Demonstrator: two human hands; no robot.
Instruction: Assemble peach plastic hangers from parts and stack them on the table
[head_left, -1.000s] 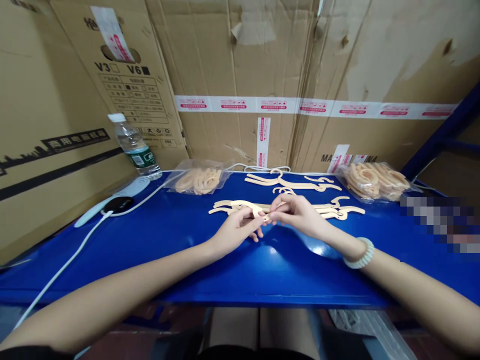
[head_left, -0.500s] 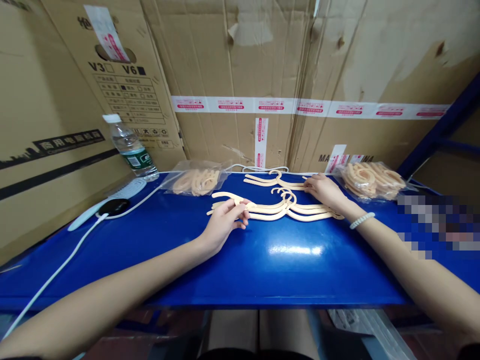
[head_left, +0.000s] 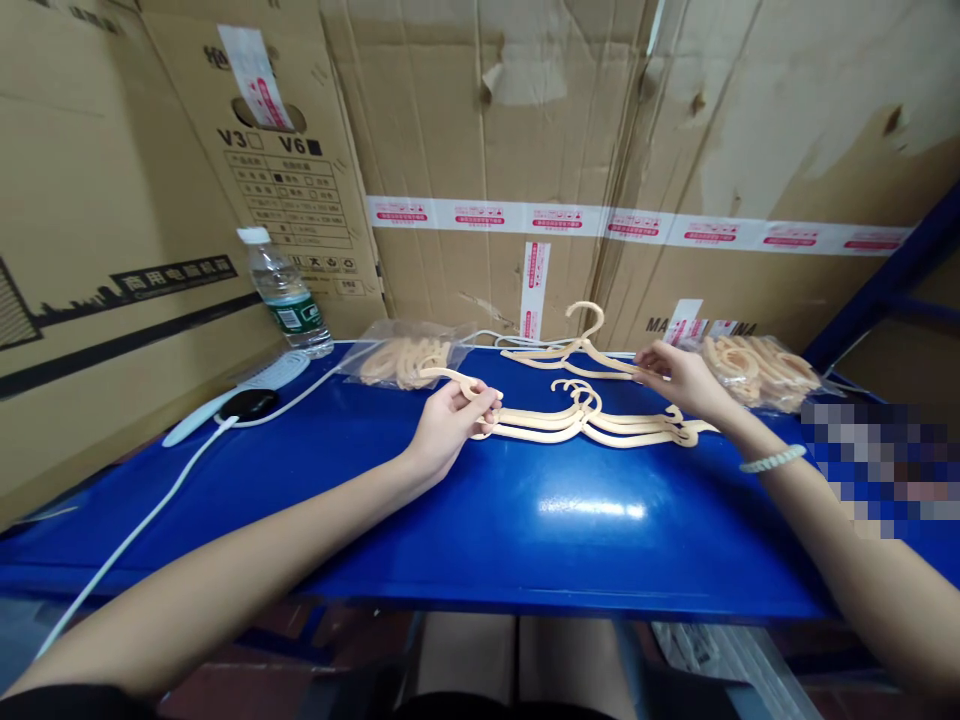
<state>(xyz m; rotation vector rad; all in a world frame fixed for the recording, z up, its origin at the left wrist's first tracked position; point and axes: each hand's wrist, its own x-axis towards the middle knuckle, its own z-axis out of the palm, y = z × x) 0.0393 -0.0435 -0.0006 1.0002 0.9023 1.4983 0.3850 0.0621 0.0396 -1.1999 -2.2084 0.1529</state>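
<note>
Pinched in my left hand [head_left: 459,418] is a curved peach plastic hanger piece [head_left: 444,374], its free end pointing up to the left; whether it joins the stack is hidden. That hand covers the left ends of several stacked peach hangers [head_left: 540,432], whose hooks [head_left: 577,392] lie bunched at the middle. Behind them, my right hand [head_left: 675,378] has its fingers closed on the right end of another hanger [head_left: 559,355]. This one is tilted up, its hook rising against the cardboard.
Clear bags of peach hangers lie at the back left [head_left: 397,360] and back right [head_left: 761,370] of the blue table [head_left: 480,540]. A water bottle [head_left: 289,295], a pale-blue comb-like item [head_left: 240,390] and a black disc on a white cable [head_left: 249,404] are left. Cardboard [head_left: 450,130] walls the back.
My right hand has raised the rear hanger's near side, so its hook now stands higher. My left hand stays at the stack's left end, still pinching the curved piece. The view has shifted slightly.
</note>
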